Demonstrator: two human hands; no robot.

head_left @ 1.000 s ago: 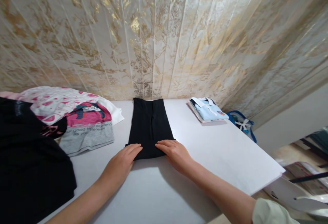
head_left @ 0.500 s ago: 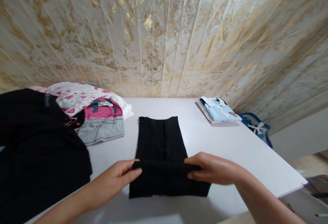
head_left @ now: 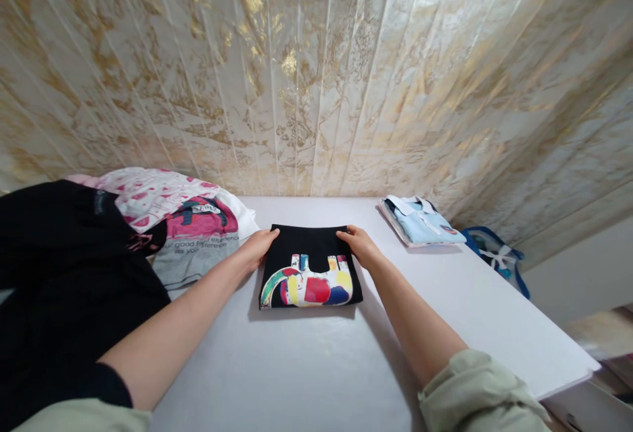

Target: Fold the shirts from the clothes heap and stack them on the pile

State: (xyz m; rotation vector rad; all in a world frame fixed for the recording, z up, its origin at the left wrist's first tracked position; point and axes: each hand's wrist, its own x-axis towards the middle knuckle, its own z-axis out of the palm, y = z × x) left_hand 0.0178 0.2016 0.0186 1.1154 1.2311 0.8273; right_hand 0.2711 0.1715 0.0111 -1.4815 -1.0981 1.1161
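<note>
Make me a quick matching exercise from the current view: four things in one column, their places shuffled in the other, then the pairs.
1. Folded black garment
2. Light blue collared shirt
3. Grey-and-pink shirt
4. Blue-trimmed item

A. On top of the folded stack
B. Past the right edge of the table
C. Between the left hand and right hand
D. At the left, lettering showing

Pairs: 1-C, 2-A, 3-D, 4-B

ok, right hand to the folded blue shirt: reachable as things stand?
Probably yes: nothing visible blocks the way across the white table from the right hand to the blue shirt. It's touching the printed garment's far right corner, so it would likely have to leave that first.
</note>
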